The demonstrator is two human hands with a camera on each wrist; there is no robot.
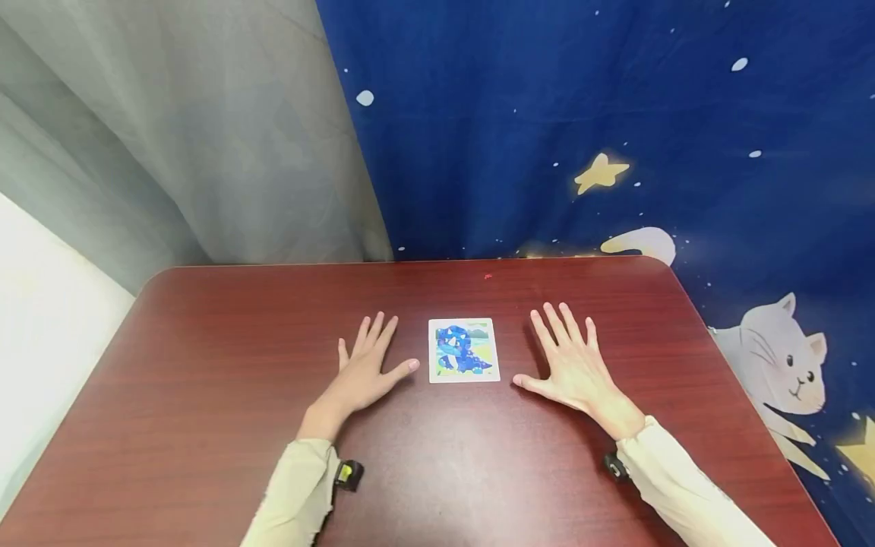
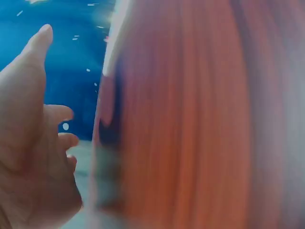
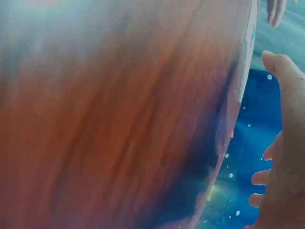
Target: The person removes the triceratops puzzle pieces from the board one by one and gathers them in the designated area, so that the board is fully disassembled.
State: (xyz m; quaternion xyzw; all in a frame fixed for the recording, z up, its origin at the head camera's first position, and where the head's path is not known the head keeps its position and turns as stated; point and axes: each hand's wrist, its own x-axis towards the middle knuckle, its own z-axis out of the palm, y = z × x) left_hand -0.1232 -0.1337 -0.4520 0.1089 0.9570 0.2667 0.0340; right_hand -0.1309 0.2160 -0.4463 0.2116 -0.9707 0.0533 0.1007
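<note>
A square picture with a white border [image 1: 465,351], showing a blue cartoon dinosaur, lies flat on the dark red wooden table [image 1: 424,471]. To its left is my left hand [image 1: 365,372], palm down with fingers spread, the thumb tip a little short of the picture's edge. On the other side my right hand [image 1: 574,368] is spread the same way, its thumb pointing toward the picture's lower right corner. Neither hand holds anything. In the left wrist view the left hand [image 2: 28,143] shows from the side; the right wrist view shows the right hand [image 3: 286,133] likewise.
A tiny red mark [image 1: 488,276] is near the table's far edge. Behind the table hang a grey curtain [image 1: 260,137] and a blue curtain [image 1: 478,137] printed with stars and a cat. Both wrists carry small black devices, such as the left one [image 1: 350,475].
</note>
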